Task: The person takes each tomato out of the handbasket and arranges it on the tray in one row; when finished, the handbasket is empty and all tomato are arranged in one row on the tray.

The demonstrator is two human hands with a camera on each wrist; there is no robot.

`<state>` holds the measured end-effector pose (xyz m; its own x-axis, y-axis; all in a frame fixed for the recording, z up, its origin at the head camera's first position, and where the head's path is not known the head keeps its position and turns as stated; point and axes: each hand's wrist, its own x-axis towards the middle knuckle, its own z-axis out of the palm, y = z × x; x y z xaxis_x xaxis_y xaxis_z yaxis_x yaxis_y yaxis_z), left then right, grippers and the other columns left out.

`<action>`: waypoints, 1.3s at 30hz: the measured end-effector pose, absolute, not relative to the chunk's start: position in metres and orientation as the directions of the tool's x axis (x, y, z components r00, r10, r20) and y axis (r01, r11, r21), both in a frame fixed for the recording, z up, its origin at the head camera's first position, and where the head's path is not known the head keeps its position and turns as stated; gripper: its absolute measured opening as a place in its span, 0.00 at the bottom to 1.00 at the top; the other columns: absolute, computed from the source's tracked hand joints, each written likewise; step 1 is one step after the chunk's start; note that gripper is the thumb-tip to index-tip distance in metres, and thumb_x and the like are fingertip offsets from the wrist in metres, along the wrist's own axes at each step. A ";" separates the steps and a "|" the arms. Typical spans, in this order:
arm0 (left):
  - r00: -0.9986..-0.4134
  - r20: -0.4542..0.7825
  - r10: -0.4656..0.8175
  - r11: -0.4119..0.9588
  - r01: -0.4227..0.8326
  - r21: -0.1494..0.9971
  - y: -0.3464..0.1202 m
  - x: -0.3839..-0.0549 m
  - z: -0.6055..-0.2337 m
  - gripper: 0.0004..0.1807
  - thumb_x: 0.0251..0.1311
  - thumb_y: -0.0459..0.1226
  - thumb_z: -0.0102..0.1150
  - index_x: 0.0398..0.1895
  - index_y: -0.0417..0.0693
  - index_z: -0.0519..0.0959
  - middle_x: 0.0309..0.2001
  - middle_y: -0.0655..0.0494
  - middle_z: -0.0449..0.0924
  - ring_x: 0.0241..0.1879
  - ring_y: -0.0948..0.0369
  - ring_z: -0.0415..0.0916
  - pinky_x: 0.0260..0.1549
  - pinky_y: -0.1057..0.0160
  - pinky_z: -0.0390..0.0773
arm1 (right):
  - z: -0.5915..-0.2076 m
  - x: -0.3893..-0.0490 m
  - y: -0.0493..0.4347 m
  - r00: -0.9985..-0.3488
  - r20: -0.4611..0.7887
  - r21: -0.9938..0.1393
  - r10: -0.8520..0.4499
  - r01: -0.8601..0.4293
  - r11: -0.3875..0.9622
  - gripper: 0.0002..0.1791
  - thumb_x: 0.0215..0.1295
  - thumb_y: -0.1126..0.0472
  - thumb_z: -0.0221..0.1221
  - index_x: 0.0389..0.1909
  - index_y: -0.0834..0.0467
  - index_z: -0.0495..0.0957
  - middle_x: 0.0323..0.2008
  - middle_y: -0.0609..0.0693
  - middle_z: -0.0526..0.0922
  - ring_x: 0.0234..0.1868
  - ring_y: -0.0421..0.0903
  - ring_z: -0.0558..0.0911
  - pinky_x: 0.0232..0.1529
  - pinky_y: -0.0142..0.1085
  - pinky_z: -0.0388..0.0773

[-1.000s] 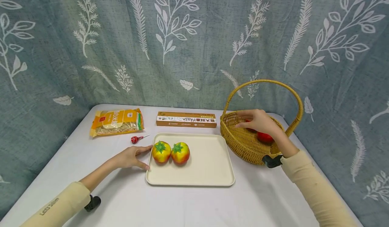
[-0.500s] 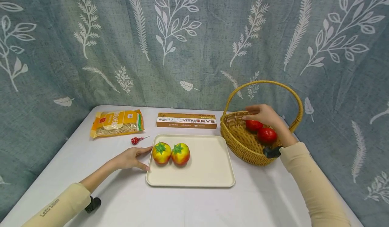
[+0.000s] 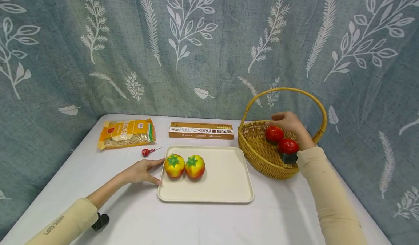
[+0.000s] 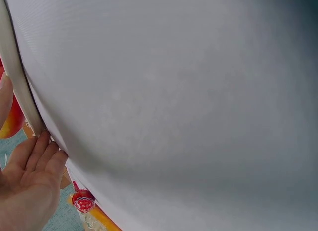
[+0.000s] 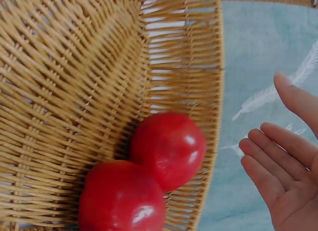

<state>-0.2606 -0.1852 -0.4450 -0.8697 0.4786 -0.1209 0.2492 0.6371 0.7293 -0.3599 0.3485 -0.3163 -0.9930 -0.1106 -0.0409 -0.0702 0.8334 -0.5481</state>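
Observation:
My left hand [image 3: 140,171] rests at the left edge of a cream rectangular tray [image 3: 226,176], its thumb and fingertips spread along the rim. Inside the tray sit two yellow-and-red fruits [image 3: 175,166] with green leafy tops, side by side at the left. At the right, my right hand [image 3: 288,123] hovers over the far side of a wicker basket [image 3: 256,155], beneath its arched handle. Its fingers are extended and hold nothing. Two glossy red round fruits lie touching in the basket: one farther back [image 5: 168,151], one nearer [image 5: 121,198].
An orange bag of noodles [image 3: 127,133] lies at the back left, with a red lollipop [image 3: 146,152] in front of it. A long pasta box [image 3: 201,130] stands behind the tray. A patterned curtain [image 3: 209,55] hangs behind the table's back edge.
My right hand has moved back and slightly right over the basket, uncovering the two red fruits; they appear to stay in place. My left hand stays at the tray.

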 end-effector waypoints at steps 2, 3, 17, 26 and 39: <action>-0.871 -0.120 0.476 0.638 0.249 0.729 -0.185 -0.261 -0.446 0.51 0.43 0.46 0.77 0.71 0.42 0.62 0.69 0.38 0.61 0.69 0.41 0.55 0.65 0.42 0.60 | -0.321 -0.363 0.352 -0.995 -0.038 -0.543 -0.087 -0.053 0.838 0.38 0.65 0.42 0.59 0.65 0.67 0.68 0.63 0.68 0.69 0.63 0.66 0.66 0.61 0.60 0.65; -0.872 -0.119 0.475 0.639 0.249 0.728 -0.186 -0.261 -0.446 0.51 0.43 0.46 0.77 0.71 0.42 0.62 0.69 0.38 0.61 0.69 0.41 0.55 0.65 0.42 0.60 | -0.323 -0.364 0.354 -0.997 -0.038 -0.542 -0.073 -0.041 0.840 0.38 0.65 0.42 0.59 0.64 0.67 0.68 0.63 0.68 0.69 0.63 0.66 0.66 0.61 0.60 0.65; -0.874 -0.122 0.471 0.643 0.246 0.725 -0.186 -0.261 -0.446 0.51 0.43 0.46 0.77 0.71 0.42 0.63 0.69 0.39 0.61 0.69 0.41 0.56 0.65 0.42 0.60 | -0.341 -0.376 0.362 -1.000 0.028 -0.505 0.005 -0.009 0.863 0.32 0.65 0.50 0.60 0.59 0.72 0.72 0.58 0.71 0.72 0.62 0.70 0.65 0.62 0.60 0.63; -0.870 -0.123 0.478 0.638 0.247 0.730 -0.185 -0.262 -0.447 0.50 0.44 0.45 0.77 0.71 0.41 0.62 0.69 0.39 0.61 0.69 0.41 0.56 0.65 0.43 0.60 | -0.350 -0.383 0.367 -0.999 -0.019 -0.505 0.041 0.045 0.862 0.31 0.68 0.50 0.58 0.59 0.73 0.71 0.61 0.74 0.67 0.62 0.73 0.61 0.60 0.63 0.63; -0.864 -0.107 0.492 0.627 0.266 0.732 -0.186 -0.262 -0.447 0.51 0.43 0.45 0.77 0.71 0.39 0.62 0.69 0.38 0.61 0.69 0.42 0.56 0.65 0.43 0.60 | -0.356 -0.386 0.367 -0.990 -0.036 -0.477 0.138 0.138 0.868 0.29 0.67 0.51 0.59 0.54 0.75 0.74 0.59 0.76 0.66 0.63 0.75 0.56 0.62 0.63 0.61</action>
